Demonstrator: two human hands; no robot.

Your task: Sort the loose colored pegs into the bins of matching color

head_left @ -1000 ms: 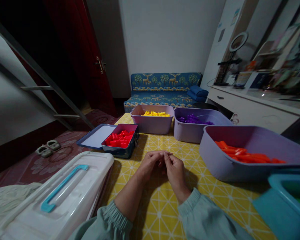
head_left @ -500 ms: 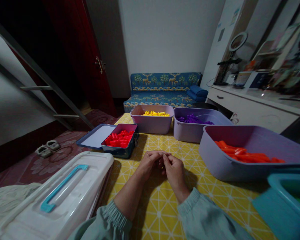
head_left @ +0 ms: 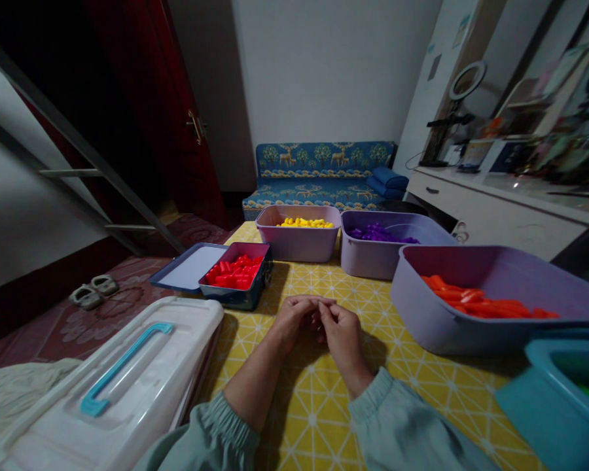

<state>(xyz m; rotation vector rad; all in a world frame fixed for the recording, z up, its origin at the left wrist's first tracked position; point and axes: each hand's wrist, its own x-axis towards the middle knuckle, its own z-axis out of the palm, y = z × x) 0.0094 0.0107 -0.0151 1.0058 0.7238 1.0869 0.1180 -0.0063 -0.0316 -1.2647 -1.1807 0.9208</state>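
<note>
**Two hands together over a yellow-patterned desk (head_left: 314, 418)**
The left hand (head_left: 297, 320) and right hand (head_left: 341, 337) curl closed, fingertips meeting; whether they hold anything cannot be told. Just ahead and to the left, a dark blue tin (head_left: 230, 297) holds red pieces (head_left: 235, 273). Beyond and to the right, lilac tubs hold yellow pieces (head_left: 305, 223), purple pieces (head_left: 373, 233) and orange pieces (head_left: 481, 305).

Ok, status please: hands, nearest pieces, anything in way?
Left hand, right hand together over yellow tablecloth, nothing visibly held. Nearest: red plastic pieces in blue tin. White storage box beside left forearm.
</note>
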